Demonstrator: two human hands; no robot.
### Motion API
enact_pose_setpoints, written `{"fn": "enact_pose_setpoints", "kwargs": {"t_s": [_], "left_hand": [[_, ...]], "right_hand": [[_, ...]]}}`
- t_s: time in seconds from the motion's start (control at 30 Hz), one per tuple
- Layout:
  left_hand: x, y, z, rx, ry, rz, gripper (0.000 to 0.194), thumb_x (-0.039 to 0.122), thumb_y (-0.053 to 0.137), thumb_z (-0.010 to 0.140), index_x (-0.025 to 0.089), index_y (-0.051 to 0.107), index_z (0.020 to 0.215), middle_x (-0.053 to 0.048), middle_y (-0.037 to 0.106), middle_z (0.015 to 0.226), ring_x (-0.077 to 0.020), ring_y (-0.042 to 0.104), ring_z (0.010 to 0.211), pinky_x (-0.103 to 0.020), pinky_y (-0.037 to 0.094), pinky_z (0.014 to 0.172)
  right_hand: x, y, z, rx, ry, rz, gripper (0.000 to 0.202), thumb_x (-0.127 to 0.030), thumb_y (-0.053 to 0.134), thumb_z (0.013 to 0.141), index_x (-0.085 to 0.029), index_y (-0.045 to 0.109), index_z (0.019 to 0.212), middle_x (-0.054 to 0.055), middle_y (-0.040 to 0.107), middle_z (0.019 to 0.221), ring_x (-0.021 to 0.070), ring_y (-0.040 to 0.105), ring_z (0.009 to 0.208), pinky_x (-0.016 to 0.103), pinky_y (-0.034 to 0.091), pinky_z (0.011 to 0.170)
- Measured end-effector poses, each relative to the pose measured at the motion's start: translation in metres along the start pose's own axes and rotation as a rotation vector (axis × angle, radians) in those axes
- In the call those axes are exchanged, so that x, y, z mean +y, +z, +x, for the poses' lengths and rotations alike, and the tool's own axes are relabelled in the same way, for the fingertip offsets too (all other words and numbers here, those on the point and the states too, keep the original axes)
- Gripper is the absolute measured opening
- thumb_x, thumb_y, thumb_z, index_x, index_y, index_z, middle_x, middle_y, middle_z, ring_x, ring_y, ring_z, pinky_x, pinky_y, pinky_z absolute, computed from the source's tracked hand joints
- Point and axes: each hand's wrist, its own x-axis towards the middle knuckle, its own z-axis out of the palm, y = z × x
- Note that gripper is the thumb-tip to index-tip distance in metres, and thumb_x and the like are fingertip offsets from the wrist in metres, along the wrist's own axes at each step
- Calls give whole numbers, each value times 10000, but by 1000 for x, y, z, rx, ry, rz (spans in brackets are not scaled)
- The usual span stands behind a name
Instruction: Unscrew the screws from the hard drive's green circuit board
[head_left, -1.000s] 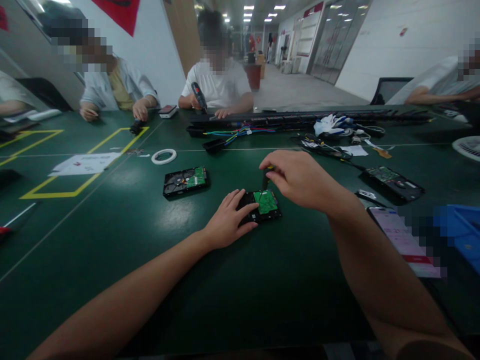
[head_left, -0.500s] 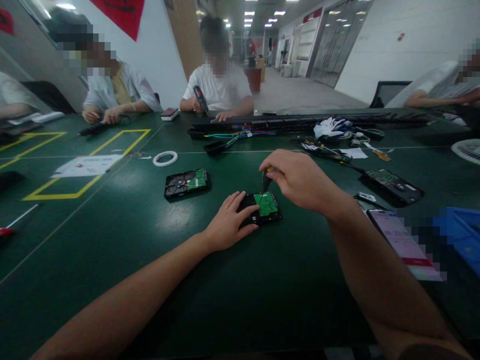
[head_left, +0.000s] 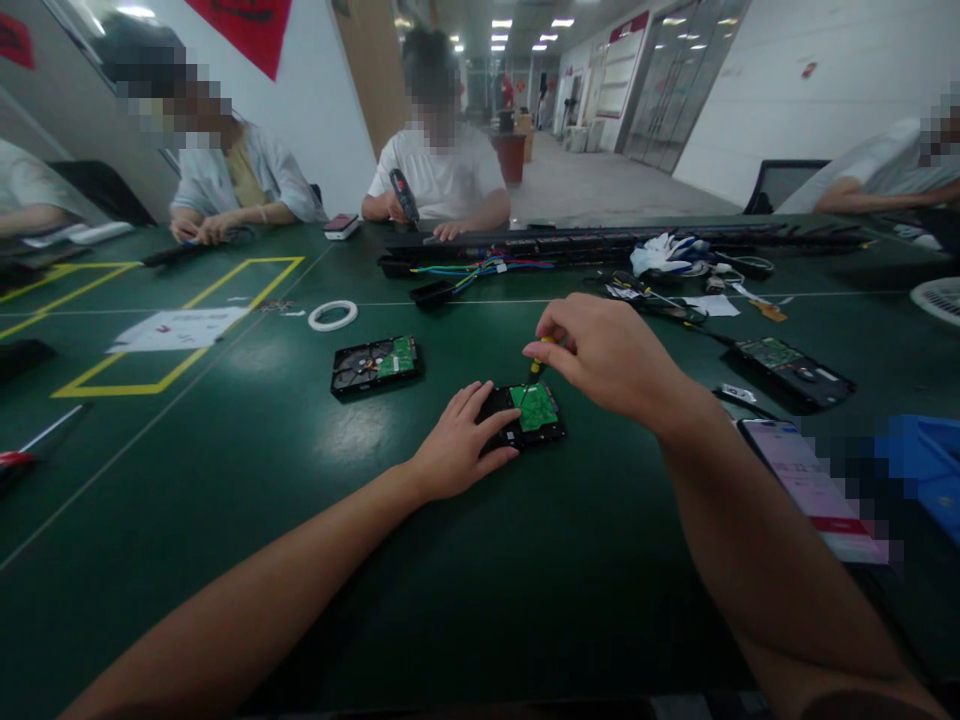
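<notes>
A hard drive (head_left: pixel 544 432) with a green circuit board facing up lies on the dark green table in front of me. My left hand (head_left: pixel 459 445) rests flat over its left part, fingers spread and pressing on it, hiding that side. My right hand (head_left: pixel 592 355) is closed around a screwdriver (head_left: pixel 535 368) with a yellow and black handle. It points down at the board's far edge; the tip is too small to make out. To the left lies a second hard drive (head_left: pixel 375 366), board side up.
A third drive (head_left: pixel 793 372), a phone (head_left: pixel 814 490) and a blue bin (head_left: pixel 930 470) are on the right. A white ring (head_left: pixel 332 316) and paper (head_left: pixel 178 330) lie left. Behind are wires (head_left: pixel 469 270), gloves (head_left: pixel 664 255) and a co-worker holding a power screwdriver (head_left: pixel 403 196).
My right hand has shifted slightly and its fingers have turned on the screwdriver handle, showing more yellow. My left hand stays on the hard drive. The view has moved a little.
</notes>
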Motion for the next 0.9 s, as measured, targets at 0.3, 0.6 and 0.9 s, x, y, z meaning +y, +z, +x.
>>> {"fn": "enact_pose_setpoints", "kwargs": {"t_s": [0.3,0.6,0.9], "left_hand": [[-1,1,0,-5,-2,-2,573,524,640,1052,336,521,1580,-123,216,1782,-444,212,1640,-674,283,1294],[-4,4,0,6,9,4,584,521,653,1043,334,523,1581,-113,224,1782,-439,219,1639,-672,293,1292],[-2,2,0,-4,-7,7,582,526,652,1042,345,524,1580,-99,208,1793,-440,200,1645,-674,291,1292]], "right_hand": [[-2,0,2,-7,14,-16,224,-399,699,993,-191,693,911,58,715,877,194,581,769,326,356,712],[5,5,1,4,-115,91,139,-185,656,957,-177,760,1048,90,792,1076,228,685,939,346,451,873],[-1,3,1,-45,-86,56,158,-267,645,1002,-185,767,1061,90,787,1056,227,678,931,345,449,857]]}}
